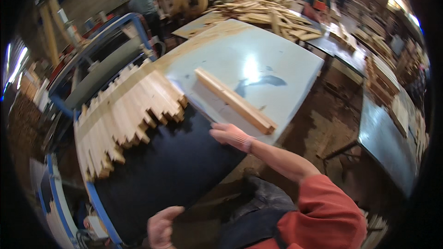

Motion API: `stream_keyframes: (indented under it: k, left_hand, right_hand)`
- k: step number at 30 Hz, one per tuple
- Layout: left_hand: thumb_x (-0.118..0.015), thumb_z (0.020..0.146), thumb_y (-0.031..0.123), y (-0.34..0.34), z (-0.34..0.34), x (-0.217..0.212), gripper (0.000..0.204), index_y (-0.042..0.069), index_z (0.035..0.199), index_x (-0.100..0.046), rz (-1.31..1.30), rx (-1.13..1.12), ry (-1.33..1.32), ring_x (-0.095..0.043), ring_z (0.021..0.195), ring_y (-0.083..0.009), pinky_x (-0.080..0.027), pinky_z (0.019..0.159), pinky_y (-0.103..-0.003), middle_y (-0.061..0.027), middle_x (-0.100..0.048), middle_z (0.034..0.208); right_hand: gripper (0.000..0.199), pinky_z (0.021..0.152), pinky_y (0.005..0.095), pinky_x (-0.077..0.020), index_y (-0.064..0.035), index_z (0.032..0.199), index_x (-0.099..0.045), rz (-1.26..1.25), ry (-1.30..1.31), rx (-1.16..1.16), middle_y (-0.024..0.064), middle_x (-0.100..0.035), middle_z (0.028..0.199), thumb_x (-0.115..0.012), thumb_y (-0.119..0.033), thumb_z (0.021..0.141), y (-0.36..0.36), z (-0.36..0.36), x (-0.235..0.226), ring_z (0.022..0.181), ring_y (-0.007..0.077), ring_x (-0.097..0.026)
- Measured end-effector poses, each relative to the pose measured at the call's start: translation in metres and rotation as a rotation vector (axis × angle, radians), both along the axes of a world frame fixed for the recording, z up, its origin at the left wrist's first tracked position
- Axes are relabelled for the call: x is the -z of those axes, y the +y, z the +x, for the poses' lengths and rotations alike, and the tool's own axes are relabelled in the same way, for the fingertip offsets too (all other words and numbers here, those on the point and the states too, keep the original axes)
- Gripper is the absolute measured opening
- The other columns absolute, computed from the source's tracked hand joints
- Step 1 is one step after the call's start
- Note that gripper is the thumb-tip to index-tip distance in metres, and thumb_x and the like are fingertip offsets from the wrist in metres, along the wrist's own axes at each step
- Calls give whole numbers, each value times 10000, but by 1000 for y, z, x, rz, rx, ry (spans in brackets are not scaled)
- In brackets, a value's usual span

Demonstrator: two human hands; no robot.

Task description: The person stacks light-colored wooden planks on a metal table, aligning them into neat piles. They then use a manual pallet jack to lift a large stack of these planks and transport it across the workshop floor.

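My right hand (230, 136), in a pale pinkish glove, is at the edge where a black conveyor belt (170, 166) meets a metal-topped table (230, 41). Its fingers are drawn together, and whatever they hold, if anything, is hidden. Low in the view, my left hand (161, 227), gloved alike, hangs by the belt's near end with fingers apart and nothing in it. Two wooden strips (235, 101) lie side by side on the table, just beyond my right hand and apart from it. Many wooden strips (129, 110) lie in an uneven row across the belt.
A blue-framed machine (104, 60) with a roller stands beyond the row. Loose wood (263, 14) is heaped behind the table. On the right, another metal table (383, 133) carries wood. One person (144, 4) works at the back left, another (317, 2) at the back right.
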State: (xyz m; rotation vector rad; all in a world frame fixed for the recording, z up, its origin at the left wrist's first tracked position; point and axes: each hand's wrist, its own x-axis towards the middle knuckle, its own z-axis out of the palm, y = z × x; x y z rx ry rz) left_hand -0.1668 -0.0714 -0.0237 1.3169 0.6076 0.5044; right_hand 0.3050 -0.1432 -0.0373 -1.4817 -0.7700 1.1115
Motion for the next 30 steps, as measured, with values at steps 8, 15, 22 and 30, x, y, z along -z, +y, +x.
stream_keyframes:
  k: [8,15,22,30]
  left_hand:
    - [-597,1057,179,-124,196,72,416,-74,1379,-665,-317,640,76,-637,1291,-215,-443,1161,-334,-152,-706,1384]
    - [-660,1076,258,-180,302,97,438,-9,1422,-659,-218,846,300,-633,1276,-176,-462,1137,-315,-102,-715,1372]
    - [-675,1063,296,-269,466,106,462,-7,1411,-667,-113,949,401,-638,1275,-189,-462,1142,-326,-103,-717,1367]
    - [-662,1042,183,-382,648,97,421,-57,1389,-663,-328,903,372,-660,1248,-186,-494,1082,-303,-136,-731,1330]
  right_hand:
    - [614,1059,315,-521,40,1556,-493,-310,513,-415,89,-697,1347,-674,-264,1054,-206,-26,67,1202,167,-653]
    - [101,638,287,-487,-68,948,-683,-514,289,209,-17,-581,802,-651,-160,976,-354,55,187,707,128,-566]
    - [206,623,250,-497,-81,864,-669,-633,699,625,11,-626,783,-638,-237,996,-556,143,299,672,97,-596]
    - [113,773,497,-572,-79,943,-661,-713,-829,26,144,-679,853,-682,-178,893,-678,237,357,896,396,-701]
